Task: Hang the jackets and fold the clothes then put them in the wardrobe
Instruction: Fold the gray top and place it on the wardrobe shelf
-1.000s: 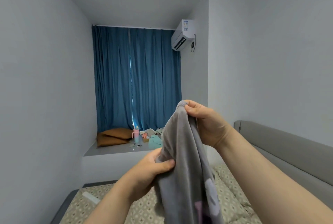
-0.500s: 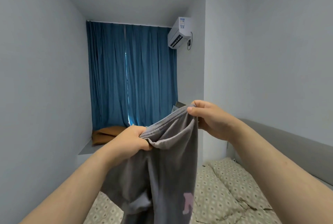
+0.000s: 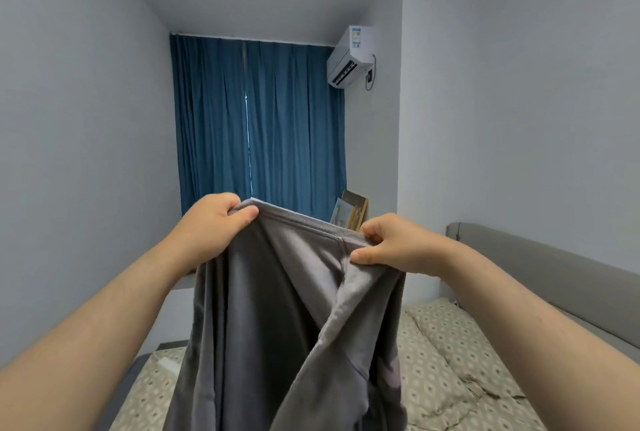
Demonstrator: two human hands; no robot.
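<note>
I see left hand (image 3: 214,222) and right hand (image 3: 391,243) each pinching the ribbed band of the grey garment (image 3: 277,309), thumb to fingers. Band runs hand to hand, left end higher; cloth hangs below

You face pale walls (image 3: 86,118), closed blue curtains (image 3: 259,125), an air conditioner (image 3: 349,58) and a grey-headboarded bed (image 3: 446,371).

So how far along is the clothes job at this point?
Done: nothing visible; no folded pile, hanger or wardrobe is in view. In hand: the left hand and right hand each pinch the top hem of a grey soft-fabric garment, holding it spread above the patterned bedsheet. Left: folding it, storing it, and hanging the jackets.
</note>
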